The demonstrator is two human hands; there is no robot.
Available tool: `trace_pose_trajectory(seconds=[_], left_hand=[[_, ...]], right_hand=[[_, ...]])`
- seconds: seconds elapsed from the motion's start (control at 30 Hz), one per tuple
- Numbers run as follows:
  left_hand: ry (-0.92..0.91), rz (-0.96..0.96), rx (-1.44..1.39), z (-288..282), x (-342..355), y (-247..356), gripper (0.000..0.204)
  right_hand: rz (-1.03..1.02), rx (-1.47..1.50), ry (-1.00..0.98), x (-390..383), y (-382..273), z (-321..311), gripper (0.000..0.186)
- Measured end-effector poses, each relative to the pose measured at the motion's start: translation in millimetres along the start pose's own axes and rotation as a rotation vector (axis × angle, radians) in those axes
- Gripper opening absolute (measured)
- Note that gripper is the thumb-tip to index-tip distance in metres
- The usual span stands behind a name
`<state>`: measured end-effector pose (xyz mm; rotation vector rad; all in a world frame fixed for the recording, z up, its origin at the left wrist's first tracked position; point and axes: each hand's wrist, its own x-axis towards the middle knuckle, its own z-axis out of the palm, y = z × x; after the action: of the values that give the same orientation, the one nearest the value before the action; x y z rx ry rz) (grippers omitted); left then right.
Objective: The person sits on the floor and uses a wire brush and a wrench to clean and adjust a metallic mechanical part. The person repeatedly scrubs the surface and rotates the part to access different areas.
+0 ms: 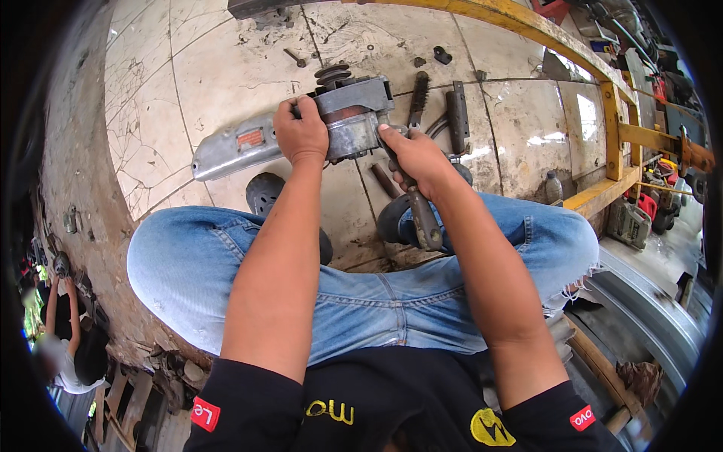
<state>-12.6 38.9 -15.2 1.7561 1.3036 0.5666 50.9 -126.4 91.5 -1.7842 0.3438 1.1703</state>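
- Tool with a dark handle: gripped by the right hand at frame centre, handle pointed toward the bottom edge; its tip cannot be made out. Should it slip under force, knuckles could be scraped.
- Metal machine: laid on the tiled floor at upper centre, held by the left hand with fingers curled over it. If pushed unevenly, it could be rocked.
- Dark bar and bristled brush: scattered right of the machine, easily knocked.
- Grooved pulley: seen above the left hand; fingers could be pinched if it were turned.
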Motion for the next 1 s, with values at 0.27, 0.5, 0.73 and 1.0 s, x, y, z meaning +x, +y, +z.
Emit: trace_pose_trajectory(seconds=[0.27, 0.5, 0.73, 1.0], left_hand=[[0.107, 0.089, 0.011, 2.0, -1.7, 0.3, 0.038], [-0.120, 0.431, 0.109, -9.2, 2.0, 13.7, 0.028], [-0.086, 0.182, 0.279, -3.2, -6.5, 34.5, 0.045], [-0.125, 0.360, 0.124, -2.1, 2.8, 14.3, 0.042]], right_hand=[[-0.009, -0.027, -0.026, -5.3, -3.6, -4.5, 0.053], [-0.040, -0.103, 0.038, -9.2, -5.3, -4.0, 0.064], [-0.159, -0.161, 0.063, 0.1, 8.2, -9.6, 0.066], [-0.558, -0.464, 0.092, 6.3, 36.1, -29.1, 0.060]])
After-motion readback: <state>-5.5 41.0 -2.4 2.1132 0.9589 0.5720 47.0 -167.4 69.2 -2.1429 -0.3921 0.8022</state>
